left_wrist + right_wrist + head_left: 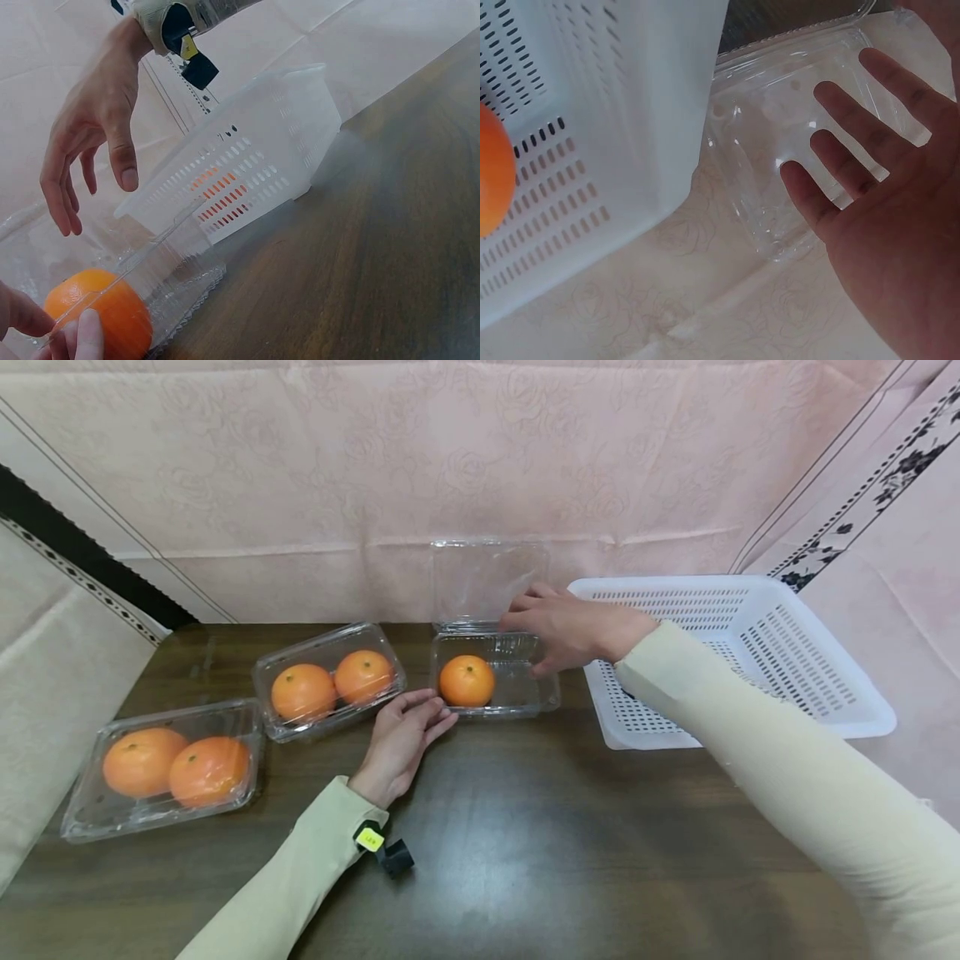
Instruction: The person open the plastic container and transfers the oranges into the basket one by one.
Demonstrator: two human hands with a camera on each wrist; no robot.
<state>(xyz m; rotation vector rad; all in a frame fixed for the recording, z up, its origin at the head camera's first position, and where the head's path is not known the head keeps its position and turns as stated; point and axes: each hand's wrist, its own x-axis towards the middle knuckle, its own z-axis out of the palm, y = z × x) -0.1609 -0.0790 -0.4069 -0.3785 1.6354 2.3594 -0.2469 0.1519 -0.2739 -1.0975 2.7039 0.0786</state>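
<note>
One orange [467,682] — left fingers [90,334] pinching clear box [513,690], right fingers [866,120] apart, wrist label [370,839] illegible

six oranges [467,682], three boxes [513,683] and one basket [797,662] show.

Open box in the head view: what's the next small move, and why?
Probably move the empty right hand into the white basket for the orange visible there: the open box holds one orange, while the boxes at left hold two each.
</note>
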